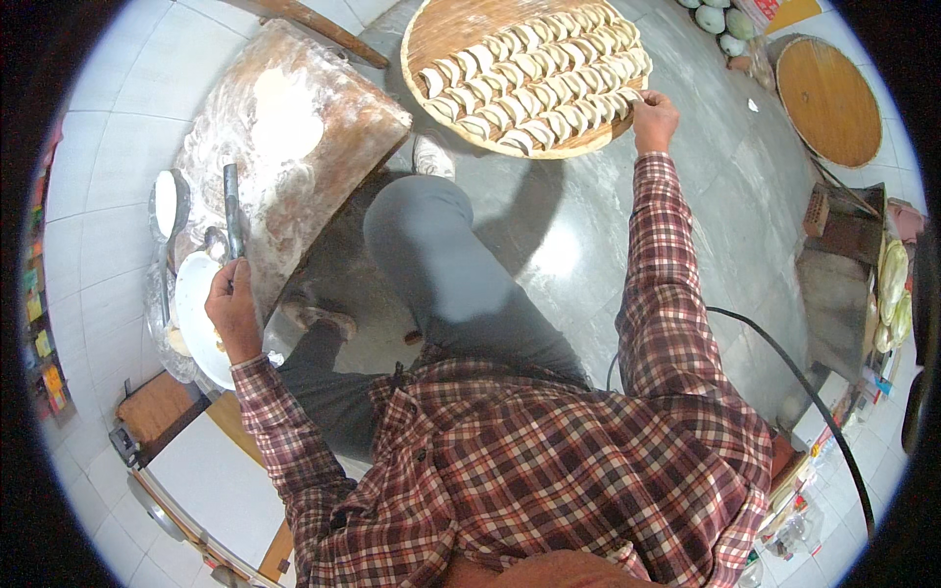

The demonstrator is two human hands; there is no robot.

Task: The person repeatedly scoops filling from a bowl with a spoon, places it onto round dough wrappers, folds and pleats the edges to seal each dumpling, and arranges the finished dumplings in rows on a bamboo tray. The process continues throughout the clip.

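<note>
My right hand reaches to the edge of a round woven tray. Its fingertips pinch a crescent dumpling at the end of the nearest row. Several rows of folded dumplings cover much of the tray. On the left, my left hand is at the inner rim of a white bowl, fingers curled. Whether it grips the rim is hidden. A dark metal tube lies just beyond that hand, at the side of a floured wooden board.
White flour or dough spreads over the board. A dark ladle holding something white lies left of it. A second round tray leans at the far right. A black cable curves past my right side. Pale green vegetables lie at right.
</note>
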